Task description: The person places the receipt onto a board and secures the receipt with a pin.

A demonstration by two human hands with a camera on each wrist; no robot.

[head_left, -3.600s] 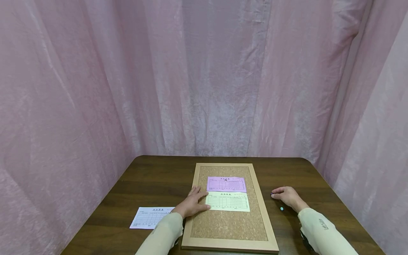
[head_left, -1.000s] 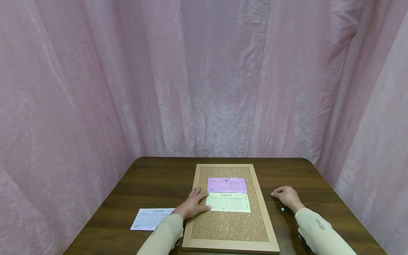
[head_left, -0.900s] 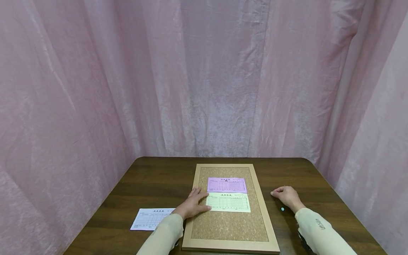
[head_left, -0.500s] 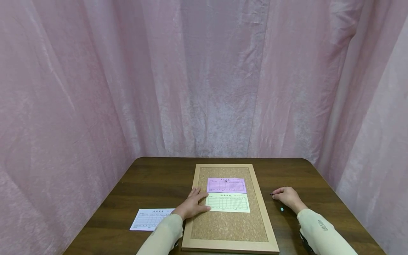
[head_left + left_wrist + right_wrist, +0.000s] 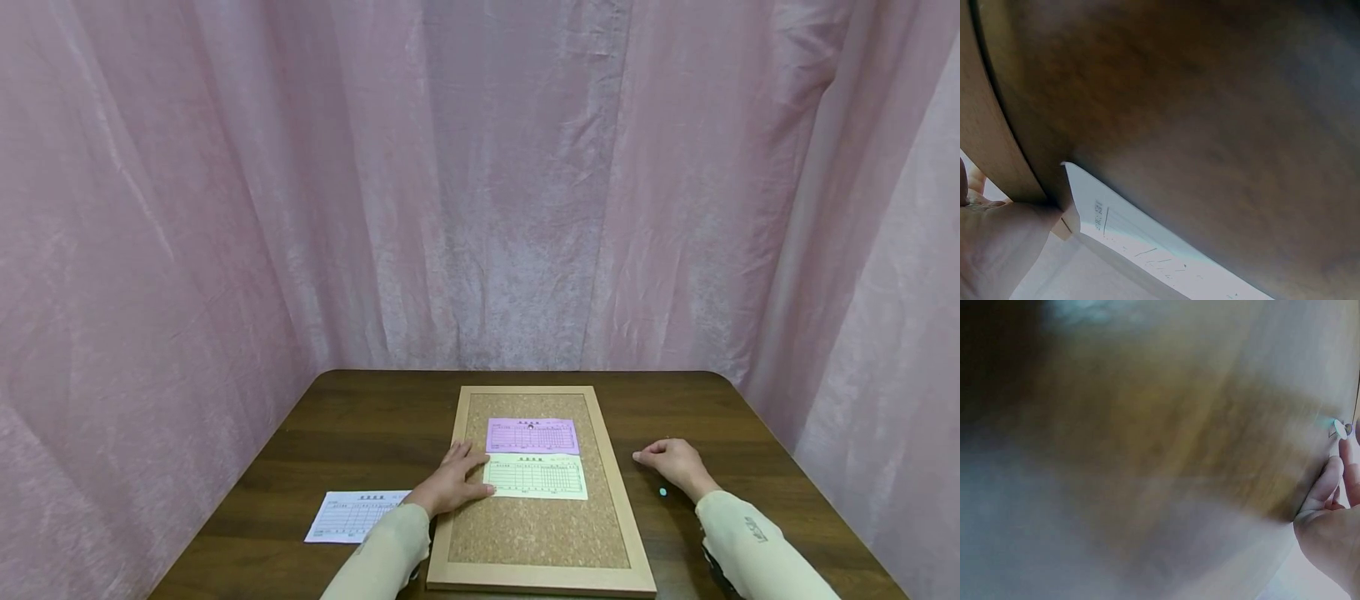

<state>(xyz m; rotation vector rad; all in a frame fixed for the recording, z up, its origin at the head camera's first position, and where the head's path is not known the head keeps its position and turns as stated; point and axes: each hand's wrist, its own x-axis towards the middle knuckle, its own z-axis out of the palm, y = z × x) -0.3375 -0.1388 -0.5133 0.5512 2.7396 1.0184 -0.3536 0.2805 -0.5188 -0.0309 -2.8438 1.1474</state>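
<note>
A wood-framed cork board lies on the dark table, with a purple form sheet held by a small tack near its top edge. Just below that sheet is a pale green form sheet. My left hand rests spread over the board's left side, thumb and fingertips at the green sheet's left edge. To the right of the board, my right hand is low over the table, thumb and forefinger together on a small dark pushpin, mostly hidden by the fingers. A teal thumbtack lies beneath that hand.
A bluish-white form sheet lies on the table left of the board, partly covered by the left forearm. Pink curtains hang behind the table and along both sides.
The right fingertips shift slightly left at the same spot; the dark pushpin showed at their tips half a second ago and is now hidden in the head view. The left hand stays put.
</note>
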